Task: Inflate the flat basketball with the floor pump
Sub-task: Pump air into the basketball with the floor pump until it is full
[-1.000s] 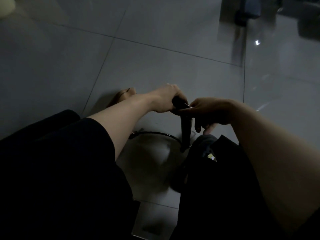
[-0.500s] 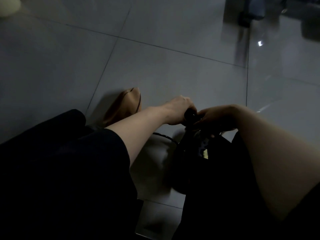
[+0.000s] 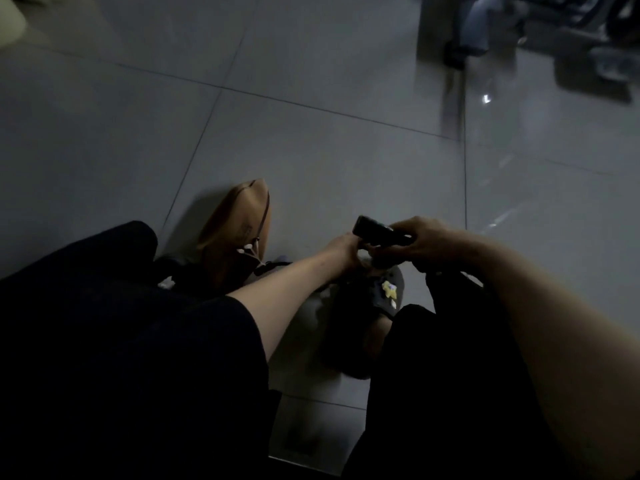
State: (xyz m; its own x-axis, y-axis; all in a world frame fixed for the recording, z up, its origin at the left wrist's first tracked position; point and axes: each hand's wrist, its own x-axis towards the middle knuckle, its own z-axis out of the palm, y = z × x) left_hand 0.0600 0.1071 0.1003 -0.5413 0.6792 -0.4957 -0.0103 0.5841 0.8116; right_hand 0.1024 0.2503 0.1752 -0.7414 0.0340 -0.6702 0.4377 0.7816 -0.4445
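The flat basketball (image 3: 235,233) lies slumped and brown on the grey floor tiles, left of my hands. My right hand (image 3: 427,245) grips the black pump handle (image 3: 375,233), which sits low, just above my slippered foot (image 3: 363,317). The handle's left end sticks out bare. My left hand (image 3: 341,252) touches the handle from underneath, and its fingers are hidden, so its grip is unclear. The pump's barrel and base are hidden behind my hands and foot. A thin dark hose (image 3: 273,264) runs towards the ball.
My dark-clothed legs (image 3: 121,341) fill the lower left and lower right. Furniture legs and a dark wheeled base (image 3: 588,64) stand at the far upper right. Grey tile floor (image 3: 311,150) stretches ahead of my hands.
Both hands have gone down with the handle, from well above the floor to just over my foot. The ball has come into fuller view. The handle's left end now shows bare.
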